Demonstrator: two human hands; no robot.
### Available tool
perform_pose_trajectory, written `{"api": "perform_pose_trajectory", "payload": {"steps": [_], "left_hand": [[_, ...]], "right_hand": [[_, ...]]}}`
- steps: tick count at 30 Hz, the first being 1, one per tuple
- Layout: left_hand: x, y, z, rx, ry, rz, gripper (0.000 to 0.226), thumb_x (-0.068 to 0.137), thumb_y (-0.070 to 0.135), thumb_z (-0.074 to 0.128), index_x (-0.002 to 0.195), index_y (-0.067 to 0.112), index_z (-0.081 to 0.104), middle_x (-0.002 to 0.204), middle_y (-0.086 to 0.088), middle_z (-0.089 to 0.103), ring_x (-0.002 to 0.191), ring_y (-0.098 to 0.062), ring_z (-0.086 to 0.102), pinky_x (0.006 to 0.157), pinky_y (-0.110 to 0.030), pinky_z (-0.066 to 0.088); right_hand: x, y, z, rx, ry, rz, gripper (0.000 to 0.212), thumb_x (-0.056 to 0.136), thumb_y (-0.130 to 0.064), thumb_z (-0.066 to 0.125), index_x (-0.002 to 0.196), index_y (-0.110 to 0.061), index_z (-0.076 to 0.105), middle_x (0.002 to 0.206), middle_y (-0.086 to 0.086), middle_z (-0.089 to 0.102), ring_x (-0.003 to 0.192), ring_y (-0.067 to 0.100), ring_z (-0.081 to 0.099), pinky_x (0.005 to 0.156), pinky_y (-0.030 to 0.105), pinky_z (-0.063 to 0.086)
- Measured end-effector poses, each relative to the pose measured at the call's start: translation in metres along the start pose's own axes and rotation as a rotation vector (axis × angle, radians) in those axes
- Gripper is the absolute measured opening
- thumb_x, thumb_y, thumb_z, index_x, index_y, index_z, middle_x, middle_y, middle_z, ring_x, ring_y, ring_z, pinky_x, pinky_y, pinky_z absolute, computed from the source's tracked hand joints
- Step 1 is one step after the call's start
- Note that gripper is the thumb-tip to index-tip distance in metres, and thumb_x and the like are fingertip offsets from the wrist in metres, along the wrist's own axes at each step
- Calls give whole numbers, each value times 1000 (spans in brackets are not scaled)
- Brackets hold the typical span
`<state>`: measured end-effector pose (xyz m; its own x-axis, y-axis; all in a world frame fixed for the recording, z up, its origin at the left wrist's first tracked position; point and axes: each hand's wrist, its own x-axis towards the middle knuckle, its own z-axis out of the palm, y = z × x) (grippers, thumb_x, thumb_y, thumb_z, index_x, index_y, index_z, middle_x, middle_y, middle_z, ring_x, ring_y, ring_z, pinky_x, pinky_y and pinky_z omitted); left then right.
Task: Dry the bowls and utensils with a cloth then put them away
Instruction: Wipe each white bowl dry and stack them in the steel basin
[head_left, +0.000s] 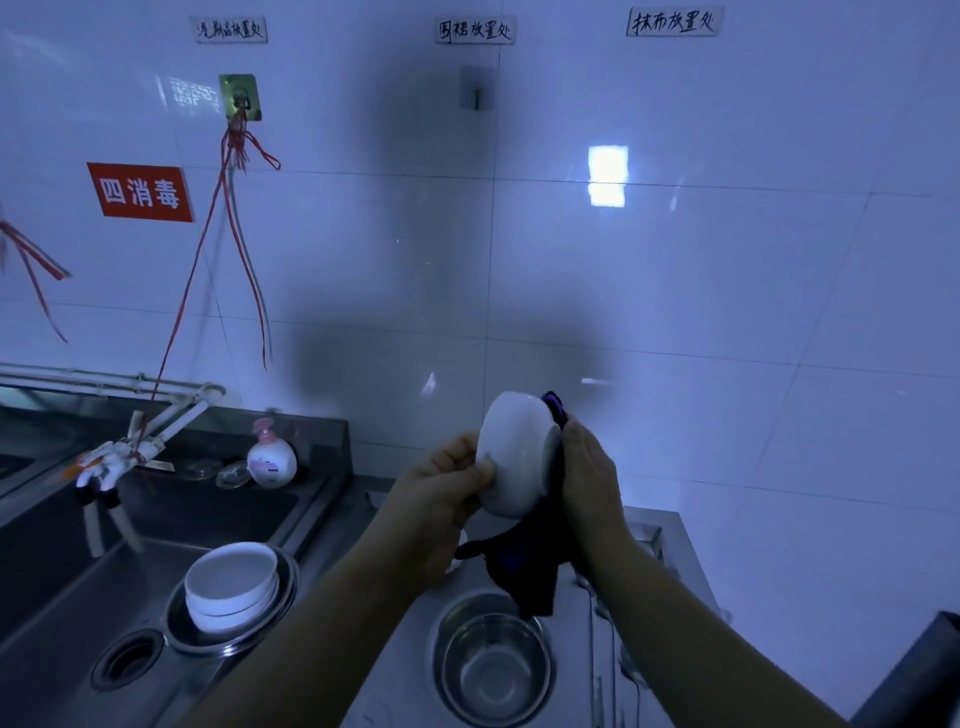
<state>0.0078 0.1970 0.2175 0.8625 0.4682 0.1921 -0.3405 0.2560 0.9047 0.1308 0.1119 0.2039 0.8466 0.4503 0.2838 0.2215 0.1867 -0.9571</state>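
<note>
Gripping bowl (519, 457) by its base at 9 o'clock, your left hand (447, 483) tilts it steady; at 3 o'clock your right hand (592, 467) presses cloth (524, 566) flat inside, fingers straight. Bowl held above counter (644, 525).
</note>
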Motion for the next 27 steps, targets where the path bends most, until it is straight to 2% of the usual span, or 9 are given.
{"api": "perform_pose_trajectory", "payload": {"steps": [2,4,5,8,11,18,21,23,27], "left_hand": [[4,0,-1,-109,54,16,25,85,2,47,105,5,62,97,-9,71,89,-17,66,77,-26,56],[7,-1,-1,-174,101,23,27,92,-2,39,106,3,60,97,-10,70,86,-16,67,76,-24,56],[7,-1,-1,-192,114,25,27,93,-3,37,106,2,60,97,-10,69,83,-15,68,75,-24,56],[6,-2,-4,-187,134,12,27,93,-4,37,107,1,59,95,-11,69,81,-16,68,71,-24,57],[6,-2,-6,-160,152,-1,26,93,-2,38,110,-1,58,95,-11,69,83,-19,67,72,-25,58],[10,17,-18,-140,203,-17,25,95,2,36,99,3,61,92,-13,66,83,-22,61,82,-36,48],[8,17,-21,-125,181,-67,25,96,3,37,97,3,63,85,-9,70,80,-20,65,77,-35,53],[6,15,-20,-119,156,-109,25,96,3,38,100,2,63,84,-8,71,76,-17,67,68,-29,56],[5,14,-16,-98,171,-136,25,96,2,38,102,3,62,90,-11,67,79,-20,64,70,-29,53]], "right_hand": [[-10,13,2,-135,42,-57,34,102,-28,36,133,-27,50,118,-1,52,99,7,52,83,22,46],[-17,19,3,-248,90,-170,38,101,-21,39,138,-21,46,115,1,46,98,7,50,79,8,40],[-18,20,3,-311,116,-256,38,100,-16,43,138,-16,46,114,3,45,101,12,50,83,8,38],[-18,17,1,-546,153,-579,38,92,-4,53,130,-2,53,113,17,51,104,22,46,88,28,42],[-18,15,2,-667,120,-765,37,86,-6,56,122,0,59,107,22,57,98,24,47,82,30,44],[-15,24,-18,-725,-84,-925,34,95,-26,48,119,-5,62,105,18,60,98,21,46,88,20,40],[-7,23,-26,-768,-71,-936,31,91,-18,58,118,-4,63,104,18,61,95,26,50,84,29,46],[-2,18,-25,-784,-41,-926,31,90,-14,61,119,-3,64,105,18,61,95,28,50,86,25,43],[-2,8,-17,-793,-73,-908,30,87,-14,58,112,-1,67,103,20,61,90,32,56,81,26,44]]}}
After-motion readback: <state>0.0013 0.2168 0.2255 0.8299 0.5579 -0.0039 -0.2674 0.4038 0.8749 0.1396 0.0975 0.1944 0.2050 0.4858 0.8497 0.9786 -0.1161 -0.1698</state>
